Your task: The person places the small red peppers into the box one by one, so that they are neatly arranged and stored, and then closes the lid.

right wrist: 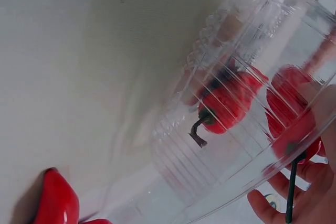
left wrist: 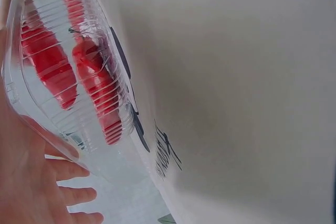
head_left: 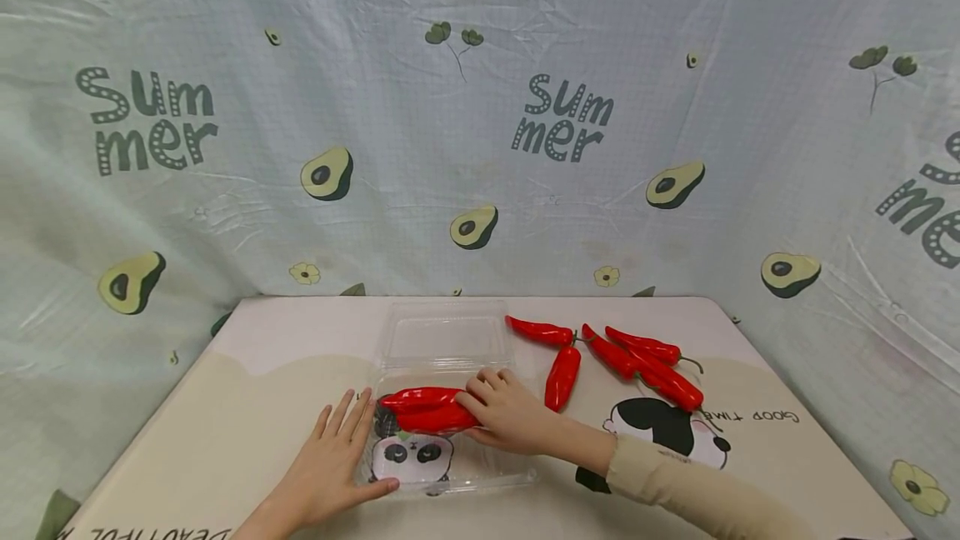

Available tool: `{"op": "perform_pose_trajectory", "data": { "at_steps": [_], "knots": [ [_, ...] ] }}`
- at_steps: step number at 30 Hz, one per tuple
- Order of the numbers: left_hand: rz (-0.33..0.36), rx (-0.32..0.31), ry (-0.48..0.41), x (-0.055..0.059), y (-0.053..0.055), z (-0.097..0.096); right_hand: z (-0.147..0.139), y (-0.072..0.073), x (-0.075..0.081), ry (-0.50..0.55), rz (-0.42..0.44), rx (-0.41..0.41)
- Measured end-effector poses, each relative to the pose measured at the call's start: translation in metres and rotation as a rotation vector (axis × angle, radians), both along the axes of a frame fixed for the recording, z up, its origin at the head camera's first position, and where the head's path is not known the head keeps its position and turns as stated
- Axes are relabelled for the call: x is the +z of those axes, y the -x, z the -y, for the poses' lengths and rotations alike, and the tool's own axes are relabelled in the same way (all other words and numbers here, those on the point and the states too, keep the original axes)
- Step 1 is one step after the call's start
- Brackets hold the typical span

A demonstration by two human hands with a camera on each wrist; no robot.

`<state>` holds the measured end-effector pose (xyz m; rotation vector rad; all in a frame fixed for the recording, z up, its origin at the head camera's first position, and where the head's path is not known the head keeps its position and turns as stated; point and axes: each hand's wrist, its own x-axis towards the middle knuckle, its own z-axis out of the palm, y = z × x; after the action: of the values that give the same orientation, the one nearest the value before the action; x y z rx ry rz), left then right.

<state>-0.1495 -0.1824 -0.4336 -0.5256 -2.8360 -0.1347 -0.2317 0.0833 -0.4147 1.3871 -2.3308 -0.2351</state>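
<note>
A clear plastic clamshell box point(head_left: 510, 482) lies on the table with its lid point(head_left: 446, 338) folded back. Red chili peppers point(head_left: 423, 415) lie lengthwise in its base; the left wrist view shows a red pepper point(left wrist: 98, 93) through the ribbed wall. My right hand point(head_left: 513, 415) reaches over the box's right side and grips a red chili pepper point(right wrist: 294, 129) near its green stem, inside the box. My left hand point(head_left: 326, 457) rests against the box's left edge, fingers extended and thumb toward the front corner. Part of the held pepper is hidden by my right fingers.
Several loose red chili peppers point(head_left: 663, 377) lie on the table to the right of the box, some overlapping. One pepper point(head_left: 562, 377) is close to my right wrist. A printed cloth point(head_left: 405, 107) hangs behind the table's back edge point(head_left: 300, 298).
</note>
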Motion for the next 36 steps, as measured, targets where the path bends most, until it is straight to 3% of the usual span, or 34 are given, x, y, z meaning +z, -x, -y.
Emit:
{"op": "perform_pose_trajectory", "data": {
  "at_steps": [6, 16, 27, 36],
  "knots": [
    [-0.024, -0.011, 0.005, 0.001, 0.001, 0.000, 0.008, 0.003, -0.001, -0.019, -0.002, -0.009],
    [0.026, 0.005, -0.015, 0.000, -0.001, 0.000, 0.021, 0.003, -0.004, -0.102, -0.004, -0.074],
    [0.025, 0.018, -0.008, -0.003, 0.001, 0.000, 0.025, 0.003, -0.010, -0.089, 0.003, -0.066],
    [0.028, 0.016, -0.012, -0.002, 0.001, 0.000, 0.023, 0.001, -0.009, -0.125, 0.090, -0.097]
  ]
}}
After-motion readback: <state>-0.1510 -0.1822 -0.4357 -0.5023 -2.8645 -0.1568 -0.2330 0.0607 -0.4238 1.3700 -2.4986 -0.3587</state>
